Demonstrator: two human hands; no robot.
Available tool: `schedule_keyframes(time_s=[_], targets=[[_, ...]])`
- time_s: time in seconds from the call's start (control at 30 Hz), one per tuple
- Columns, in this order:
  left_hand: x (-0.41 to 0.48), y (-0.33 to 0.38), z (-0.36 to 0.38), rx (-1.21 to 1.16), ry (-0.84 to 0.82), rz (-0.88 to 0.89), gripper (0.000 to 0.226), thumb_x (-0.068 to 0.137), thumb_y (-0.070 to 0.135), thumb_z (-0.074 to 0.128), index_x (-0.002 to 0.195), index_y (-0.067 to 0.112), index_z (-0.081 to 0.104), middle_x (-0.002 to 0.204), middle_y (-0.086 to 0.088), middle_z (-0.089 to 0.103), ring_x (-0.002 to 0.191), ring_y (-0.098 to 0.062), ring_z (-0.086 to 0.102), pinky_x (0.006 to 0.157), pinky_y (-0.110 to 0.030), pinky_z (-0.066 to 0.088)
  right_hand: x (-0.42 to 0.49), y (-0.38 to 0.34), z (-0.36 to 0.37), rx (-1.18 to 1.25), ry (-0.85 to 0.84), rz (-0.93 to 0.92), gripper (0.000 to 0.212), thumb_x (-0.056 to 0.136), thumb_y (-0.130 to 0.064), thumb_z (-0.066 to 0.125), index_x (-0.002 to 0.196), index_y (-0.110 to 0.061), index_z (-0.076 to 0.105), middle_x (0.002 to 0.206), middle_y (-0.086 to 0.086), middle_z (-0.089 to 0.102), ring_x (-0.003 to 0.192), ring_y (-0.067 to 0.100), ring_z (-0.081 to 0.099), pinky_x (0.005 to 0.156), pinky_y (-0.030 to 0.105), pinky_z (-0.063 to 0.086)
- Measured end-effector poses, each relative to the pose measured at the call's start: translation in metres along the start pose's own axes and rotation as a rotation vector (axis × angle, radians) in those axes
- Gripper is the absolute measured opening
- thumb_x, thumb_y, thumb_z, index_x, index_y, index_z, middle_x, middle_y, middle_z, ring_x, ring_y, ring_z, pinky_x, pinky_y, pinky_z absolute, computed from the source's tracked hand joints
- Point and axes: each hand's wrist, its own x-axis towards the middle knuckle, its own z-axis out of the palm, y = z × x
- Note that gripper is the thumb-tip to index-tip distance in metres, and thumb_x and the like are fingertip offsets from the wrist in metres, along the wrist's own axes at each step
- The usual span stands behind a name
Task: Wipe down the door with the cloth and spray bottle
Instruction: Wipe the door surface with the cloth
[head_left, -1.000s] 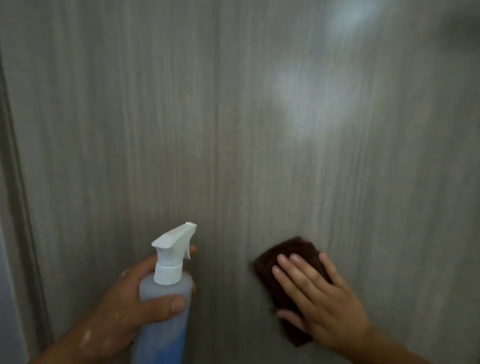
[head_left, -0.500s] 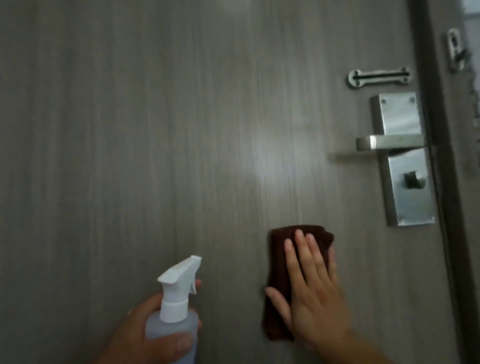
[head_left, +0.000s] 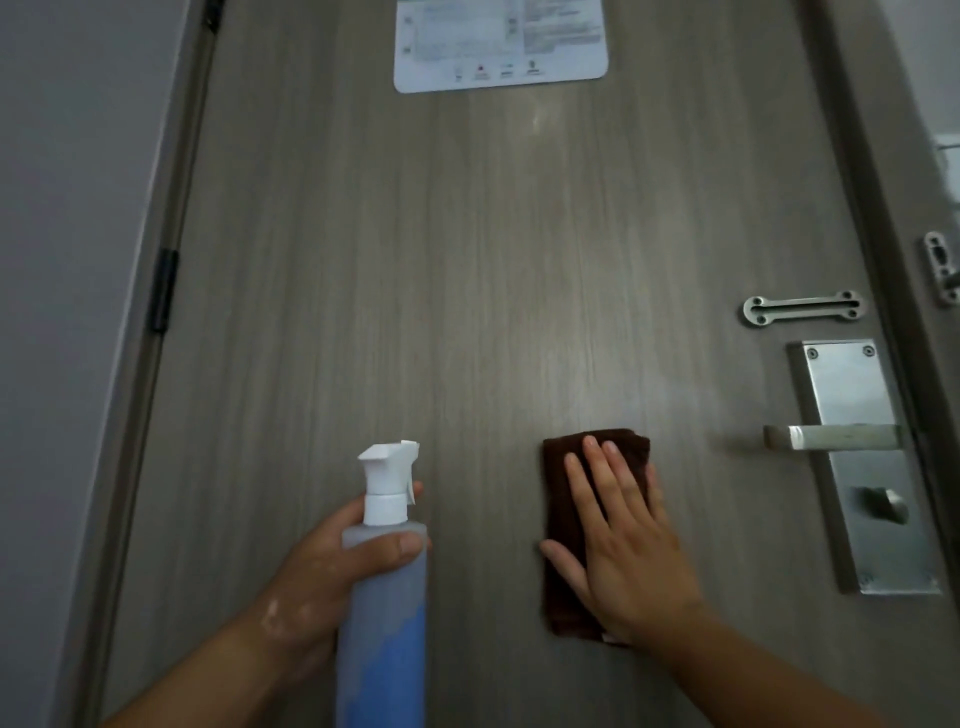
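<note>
While I am watching through the head camera, the right hand (head_left: 623, 545) is lying flat on the dark brown cloth (head_left: 561, 519), fingers straight and slightly spread, pressing it against the grey wood-grain door (head_left: 467, 286). The cloth is sitting folded into a tall rectangle, low on the door and right of its middle, with its top and left edges showing past the fingers and thumb.

The left hand (head_left: 322, 571) is gripping the spray bottle (head_left: 384, 597), fingers curling round it just under the white trigger head and the thumb lying across the front. One fingertip is showing just past the trigger; I am not able to tell whether it is touching it. The bottle is standing upright, near me and left of the cloth, apart from it, its nozzle pointing rightward. Blue liquid is filling its lower part.

Right of the cloth, a steel lever handle (head_left: 831, 436) is sticking out leftward from a long lock plate (head_left: 852, 395), with a round turn knob (head_left: 885, 504) sitting below the lever. Above the plate, a slotted metal latch bar (head_left: 802, 310) is lying level. Far up the door a white printed notice (head_left: 498, 44) is hanging, its text too blurred for me to read. Along the left edge a dark hinge (head_left: 165, 291) is showing between the door and the pale wall (head_left: 62, 260).
</note>
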Motion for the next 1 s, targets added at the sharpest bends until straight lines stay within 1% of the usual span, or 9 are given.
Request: schedule_keyframes(time_s=[0.17,0.3,0.47,0.53,0.6,0.7,0.8,0.9,1.0], targets=[[-0.004,0.008,-0.002,0.061,0.017,-0.018,0.093,0.034,0.042,0.096,0.118,0.016,0.066,0.091,-0.014,0.069,0.076,-0.024,0.066,0.070,-0.037,0.051,-0.001,0.000,-0.009,-0.015,-0.103,-0.001,0.094,0.100,-0.079,0.021,0.166,-0.013,0.013,0.175,0.011,0.006,0.162,0.029,0.003,0.124,0.059,0.011],[-0.008,0.007,-0.003,0.112,0.032,-0.043,0.094,0.032,0.050,0.094,0.117,0.022,0.067,0.097,-0.012,0.072,0.081,-0.022,0.069,0.069,-0.035,0.052,0.001,-0.008,-0.015,-0.003,-0.165,0.055,0.094,0.098,-0.079,0.022,0.167,-0.017,0.006,0.175,0.009,0.000,0.162,0.028,-0.005,0.128,0.059,0.010],[-0.005,0.008,-0.007,0.141,0.040,-0.059,0.096,0.032,0.051,0.094,0.119,0.022,0.066,0.099,-0.011,0.073,0.085,-0.022,0.070,0.071,-0.035,0.052,0.004,-0.015,-0.026,-0.040,-0.219,0.097,0.094,0.094,-0.077,0.028,0.164,-0.014,0.025,0.171,0.014,0.020,0.159,0.034,0.016,0.122,0.063,0.029],[-0.005,0.009,-0.009,0.161,0.034,-0.057,0.094,0.035,0.052,0.093,0.120,0.023,0.065,0.102,-0.011,0.073,0.089,-0.023,0.070,0.073,-0.036,0.052,0.007,-0.016,-0.028,-0.058,-0.218,0.117,0.096,0.092,-0.078,0.032,0.163,-0.015,0.029,0.170,0.019,0.024,0.158,0.039,0.018,0.119,0.066,0.031],[-0.005,0.010,-0.012,0.183,0.030,-0.059,0.092,0.037,0.053,0.093,0.120,0.025,0.065,0.104,-0.010,0.073,0.092,-0.025,0.070,0.076,-0.036,0.052,0.008,-0.021,-0.037,-0.050,-0.222,0.155,0.097,0.090,-0.080,0.038,0.165,-0.021,0.020,0.171,0.024,0.015,0.158,0.045,0.009,0.119,0.068,0.026],[-0.006,0.011,-0.015,0.200,0.033,-0.054,0.091,0.036,0.054,0.093,0.118,0.025,0.066,0.107,-0.010,0.073,0.097,-0.027,0.070,0.079,-0.037,0.053,0.008,-0.024,-0.038,-0.028,-0.305,0.184,0.099,0.093,-0.078,0.039,0.165,-0.031,-0.011,0.170,0.024,-0.018,0.156,0.047,-0.018,0.124,0.066,0.019],[-0.006,0.012,-0.016,0.215,0.022,-0.046,0.089,0.038,0.054,0.092,0.118,0.025,0.067,0.109,-0.011,0.073,0.097,-0.027,0.070,0.078,-0.036,0.053,0.008,-0.031,-0.041,-0.021,-0.274,0.216,0.099,0.093,-0.075,0.046,0.166,-0.028,-0.002,0.172,0.024,-0.008,0.157,0.049,-0.009,0.117,0.066,0.033],[-0.006,0.015,-0.016,0.209,0.011,-0.039,0.089,0.037,0.054,0.092,0.117,0.025,0.067,0.108,-0.012,0.073,0.095,-0.026,0.070,0.077,-0.035,0.053,0.009,-0.032,-0.043,-0.037,-0.301,0.212,0.096,0.095,-0.072,0.045,0.167,-0.029,-0.002,0.172,0.023,-0.007,0.157,0.049,-0.004,0.112,0.060,0.041],[-0.005,0.018,-0.016,0.203,0.004,-0.032,0.089,0.036,0.054,0.092,0.117,0.026,0.067,0.105,-0.011,0.073,0.093,-0.026,0.070,0.076,-0.035,0.054,0.010,-0.029,-0.054,-0.027,-0.335,0.183,0.091,0.100,-0.069,0.038,0.164,-0.031,-0.015,0.171,0.019,-0.017,0.158,0.047,-0.010,0.115,0.052,0.041]])
